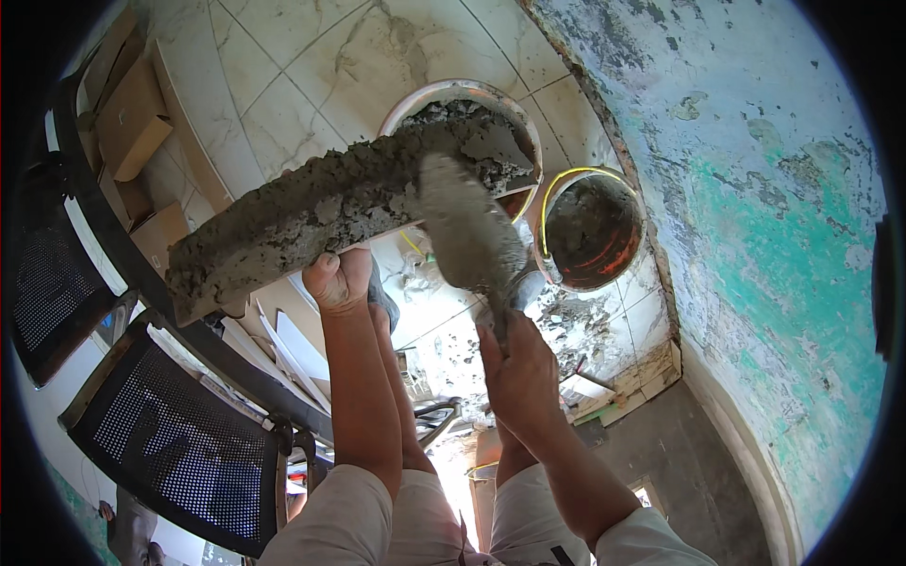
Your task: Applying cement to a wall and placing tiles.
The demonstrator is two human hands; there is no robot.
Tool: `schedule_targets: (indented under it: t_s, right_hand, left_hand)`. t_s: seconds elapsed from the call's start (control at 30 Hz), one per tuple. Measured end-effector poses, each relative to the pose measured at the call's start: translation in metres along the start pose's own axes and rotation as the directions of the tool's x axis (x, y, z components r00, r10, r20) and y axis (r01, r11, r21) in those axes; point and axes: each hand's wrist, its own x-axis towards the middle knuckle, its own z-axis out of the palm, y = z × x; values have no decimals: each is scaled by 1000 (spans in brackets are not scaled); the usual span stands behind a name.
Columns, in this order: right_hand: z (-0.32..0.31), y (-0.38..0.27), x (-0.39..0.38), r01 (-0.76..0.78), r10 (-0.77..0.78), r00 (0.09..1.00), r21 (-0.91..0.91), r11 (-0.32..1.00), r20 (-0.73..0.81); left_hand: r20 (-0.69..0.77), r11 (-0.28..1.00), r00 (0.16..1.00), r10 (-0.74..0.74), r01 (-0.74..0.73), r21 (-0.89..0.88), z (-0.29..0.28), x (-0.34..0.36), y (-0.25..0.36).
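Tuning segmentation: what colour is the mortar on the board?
Grey, mostly dark: the mortar shows best in the head view, the only one.

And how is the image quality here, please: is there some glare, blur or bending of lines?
Head view: glare whitens the floor between the left hand and the right hand; head view: the trowel looks smeared, perhaps by motion; head view: the lower edge of the wall bows, and the corners go black.

The trowel (467, 222) was blurred. Most fingers of the left hand (338, 280) were hidden by the mortar-laden board (200, 304), which also covered part of the large bucket (453, 85). The view's rim clipped one mesh chair (57, 259).
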Motion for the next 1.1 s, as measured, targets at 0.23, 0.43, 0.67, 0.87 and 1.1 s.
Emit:
schedule_targets:
  t_s: [0.23,0.43,0.67,0.87,1.1]
  right_hand:
    - [-15,28,3,-298,300,954,161,941,9]
    - [-33,46,-4,-356,345,934,300,885,89]
    - [-18,32,-10,-384,223,915,555,738,336]
    - [-10,22,-40,-116,25,958,304,945,287]
    - [-105,37,-4,116,-122,993,-343,932,5]
  left_hand:
    - [-62,996,996,68,-64,67,-5,2,14]
    - [-16,993,1000,14,-12,119,-3,7,26]
    - [-9,997,1000,-17,17,73,13,3,16]
    - [-36,997,999,-40,43,60,20,8,9]
    - [82,992,993,-81,72,105,13,11,19]
